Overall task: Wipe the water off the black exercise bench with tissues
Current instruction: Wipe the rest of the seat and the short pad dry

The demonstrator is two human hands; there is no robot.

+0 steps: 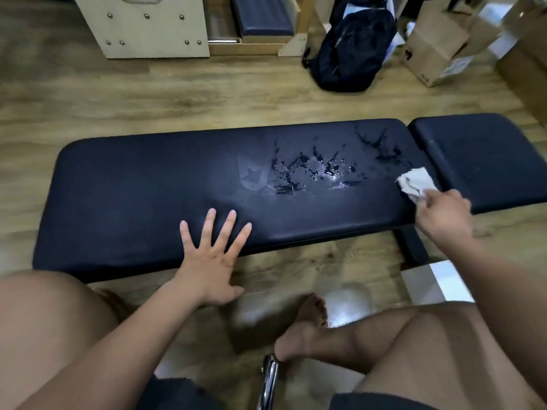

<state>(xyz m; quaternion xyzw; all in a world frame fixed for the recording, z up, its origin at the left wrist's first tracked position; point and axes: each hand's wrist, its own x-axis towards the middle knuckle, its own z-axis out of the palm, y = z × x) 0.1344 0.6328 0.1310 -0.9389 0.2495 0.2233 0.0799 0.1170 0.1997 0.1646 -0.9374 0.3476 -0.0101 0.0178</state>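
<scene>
With the left grip released, flat on the black exercise bench, the right grip, pinching the tissue, should press down and sweep leftward through the water.

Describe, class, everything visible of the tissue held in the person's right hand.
The tissue is a white, crumpled wad of what looks like soft paper, with grey folds and shadows. The right hand pinches its near edge. It sits at the right end of the long pad of the black bench, seemingly touching it, close to the gap before the shorter pad. The water lies mostly to its left. Whether it is already wet cannot be told.
</scene>
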